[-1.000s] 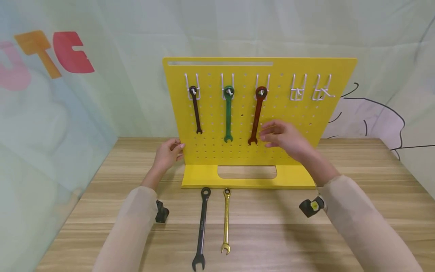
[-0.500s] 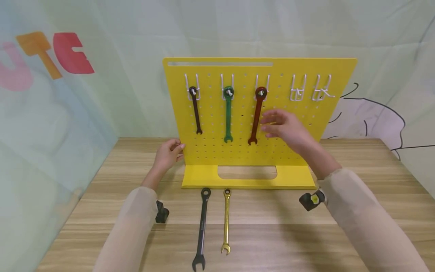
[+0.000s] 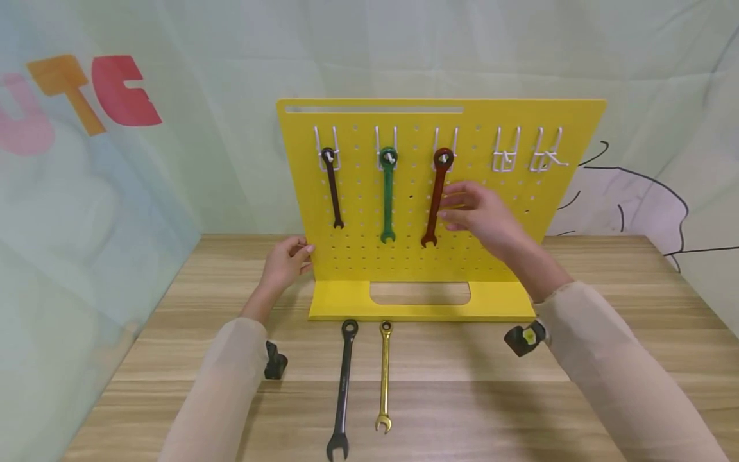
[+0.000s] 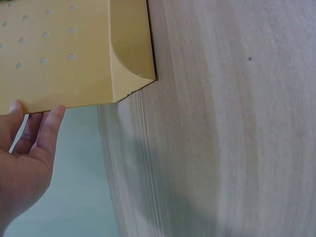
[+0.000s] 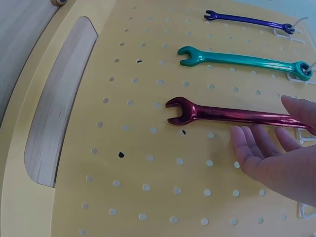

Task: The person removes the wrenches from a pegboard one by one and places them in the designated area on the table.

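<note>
- Pale green cloth hangs behind the wooden tabletop (image 3: 577, 333), where a yellow pegboard (image 3: 531, 122) stands upright on its base.
- My right hand (image 3: 482, 218) hovers in front of the board, its grip spread with fingers straight, fingertips (image 5: 242, 140) just beside the shaft of the red wrench (image 3: 435, 196); I cannot tell whether they touch it.
- That red wrench hangs by its ring end from a white hook, open jaw down, right of the green wrench (image 3: 387, 192) and the dark purple wrench (image 3: 332, 186).
- My left hand (image 3: 284, 260) rests at the board's left edge, fingers loosely curved round it.
- A black wrench (image 3: 343, 388) and a gold wrench (image 3: 384, 375) lie side by side on the tabletop in front of the base.
</note>
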Motion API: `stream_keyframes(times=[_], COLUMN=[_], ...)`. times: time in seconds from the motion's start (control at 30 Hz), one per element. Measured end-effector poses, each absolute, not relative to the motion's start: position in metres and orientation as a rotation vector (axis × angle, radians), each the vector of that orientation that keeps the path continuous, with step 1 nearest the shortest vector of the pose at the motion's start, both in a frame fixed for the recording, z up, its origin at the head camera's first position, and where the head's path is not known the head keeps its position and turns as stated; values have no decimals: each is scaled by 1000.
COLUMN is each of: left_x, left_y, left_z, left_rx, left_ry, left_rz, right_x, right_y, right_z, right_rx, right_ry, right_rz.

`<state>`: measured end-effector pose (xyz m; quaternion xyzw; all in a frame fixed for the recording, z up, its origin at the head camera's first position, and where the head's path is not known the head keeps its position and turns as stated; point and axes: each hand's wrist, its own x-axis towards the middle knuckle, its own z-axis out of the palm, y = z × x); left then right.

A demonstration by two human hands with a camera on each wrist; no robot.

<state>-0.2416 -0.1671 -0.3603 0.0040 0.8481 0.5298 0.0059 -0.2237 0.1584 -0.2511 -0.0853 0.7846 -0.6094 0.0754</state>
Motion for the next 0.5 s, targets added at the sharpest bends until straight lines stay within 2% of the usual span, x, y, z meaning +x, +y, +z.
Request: stream_keyframes(times=[0.5], left_x=[-243], left_y=[-168], left_z=[-363], left_rx=[18], left_ry=[2647], left_rz=[1662], right_x=[-224], right_y=[157], right_z=[-255], right_rx=[-264], right_ry=[2331], right_rz=[-1846])
